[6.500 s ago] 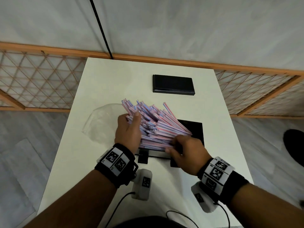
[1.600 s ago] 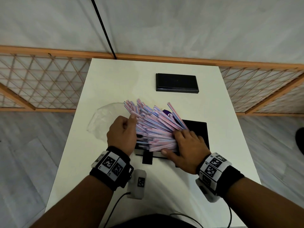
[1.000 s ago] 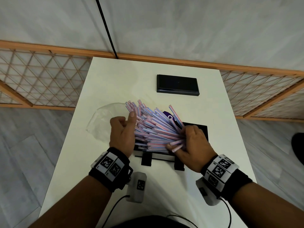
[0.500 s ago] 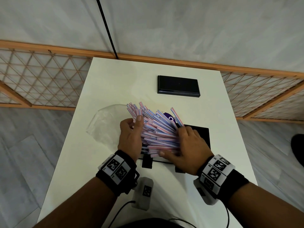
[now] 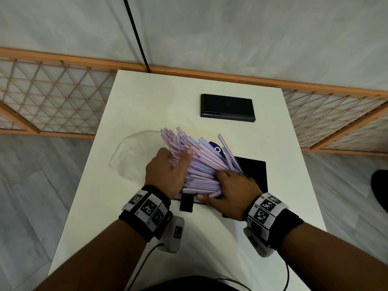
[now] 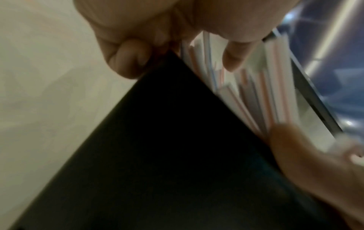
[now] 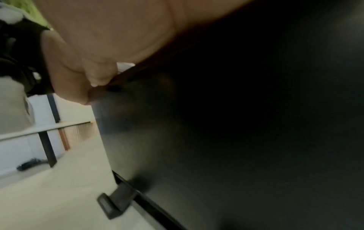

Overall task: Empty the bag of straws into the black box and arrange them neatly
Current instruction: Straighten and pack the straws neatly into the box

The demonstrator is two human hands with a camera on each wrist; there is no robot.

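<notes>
A thick bundle of pink, blue and white striped straws (image 5: 201, 164) lies slanted over the open black box (image 5: 255, 171), its far ends fanning up and left past the box. My left hand (image 5: 176, 154) grips the bundle's left side, thumb on top. My right hand (image 5: 218, 185) holds the near right ends, fingers over the top and thumb against the tips. In the left wrist view the straws (image 6: 256, 93) sit inside the black box wall (image 6: 177, 140). The right wrist view is mostly filled by the dark box wall (image 7: 236, 124).
The empty clear plastic bag (image 5: 132, 152) lies flat on the white table (image 5: 147, 101), left of my hands. The black lid (image 5: 227, 108) rests at the far middle. Something purple (image 5: 216, 147) peeks out behind the straws. Two box clasps (image 5: 185, 203) stick out toward me.
My hands have closed in on the bundle, which is narrower than a second ago. The right hand went from picking at loose straws to lying over the near ends.
</notes>
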